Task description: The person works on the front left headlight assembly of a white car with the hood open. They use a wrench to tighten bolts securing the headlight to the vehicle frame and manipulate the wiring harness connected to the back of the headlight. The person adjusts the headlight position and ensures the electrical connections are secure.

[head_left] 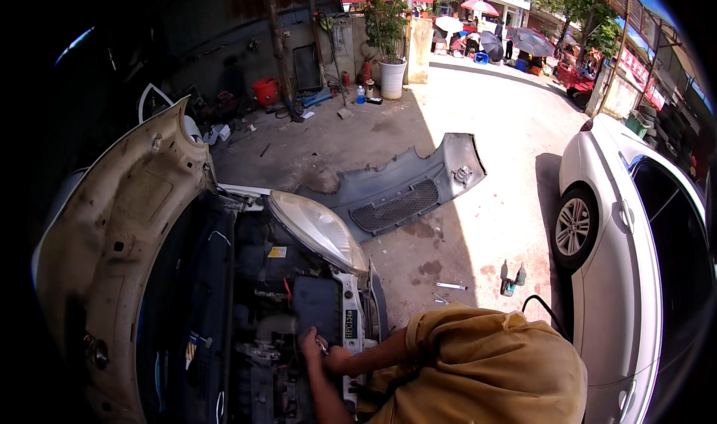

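Observation:
My left hand point(311, 343) is closed around a small shiny metal tool point(322, 344) over the open engine bay. Its exact kind is too small to tell. Right beside it, my right hand point(338, 360) is also closed, at the inner side of the pale front crossmember point(349, 312); what its fingers grip is hidden. Just beyond my hands sits a flat dark rectangular cover point(315, 302). A cloudy headlight point(317, 228) is fixed at the car's front corner. The raised bonnet point(112, 252), beige inside, stands open on the left.
A detached grey bumper point(418, 192) lies on the ground ahead. A green-and-black cordless drill point(512, 281) and a slim pale tool point(451, 286) lie to the right. A white car point(627, 252) stands farther right. By the wall are a red bucket point(266, 91) and a potted plant point(391, 77).

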{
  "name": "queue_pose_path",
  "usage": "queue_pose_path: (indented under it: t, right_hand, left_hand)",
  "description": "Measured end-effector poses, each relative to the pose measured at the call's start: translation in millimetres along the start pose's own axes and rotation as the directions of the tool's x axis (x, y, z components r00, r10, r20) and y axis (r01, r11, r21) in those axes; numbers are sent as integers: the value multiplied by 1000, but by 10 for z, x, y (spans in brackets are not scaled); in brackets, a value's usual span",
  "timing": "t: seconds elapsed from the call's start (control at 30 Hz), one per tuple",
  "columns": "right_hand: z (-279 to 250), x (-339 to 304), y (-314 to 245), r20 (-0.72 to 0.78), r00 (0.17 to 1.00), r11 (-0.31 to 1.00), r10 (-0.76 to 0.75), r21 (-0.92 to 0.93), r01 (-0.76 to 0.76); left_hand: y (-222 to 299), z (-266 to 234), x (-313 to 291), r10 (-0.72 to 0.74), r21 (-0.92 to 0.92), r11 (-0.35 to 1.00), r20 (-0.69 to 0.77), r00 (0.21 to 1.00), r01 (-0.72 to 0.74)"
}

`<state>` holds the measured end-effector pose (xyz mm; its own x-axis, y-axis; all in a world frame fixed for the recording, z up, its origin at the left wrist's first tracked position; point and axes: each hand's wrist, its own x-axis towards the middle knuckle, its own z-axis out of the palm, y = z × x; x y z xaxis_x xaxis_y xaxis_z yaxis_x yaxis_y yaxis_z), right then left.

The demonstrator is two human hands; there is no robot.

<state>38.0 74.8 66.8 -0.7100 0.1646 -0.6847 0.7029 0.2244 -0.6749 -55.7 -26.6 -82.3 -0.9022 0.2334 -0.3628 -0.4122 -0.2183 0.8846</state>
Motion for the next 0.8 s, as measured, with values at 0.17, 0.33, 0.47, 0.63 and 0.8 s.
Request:
queue_pose_path:
  t: [0.17, 0.33, 0.47, 0.63, 0.8]
  right_hand:
    - [-156, 316, 298, 327, 899, 865, -291, -311, 393]
    - [-644, 591, -197, 738, 472, -300, -482, -645, 702]
    - [-576, 655, -206, 520, 728, 67, -447, -792, 607]
    - [-225, 18, -120, 68, 972, 955, -227, -179, 236]
    - [-315, 684, 15, 608, 766, 747, -210, -405, 527]
  left_hand:
    - [563, 647, -504, 47, 112, 993, 23, 999, -49]
    - [191, 645, -983, 373, 245, 912, -168, 912, -328]
    - [-48, 454, -610, 294, 216, 948, -324, 899, -232]
    - [284, 227, -114, 291, 345, 916, -222, 931, -204]
    - [397, 328, -430, 412, 562, 789, -186, 892, -248]
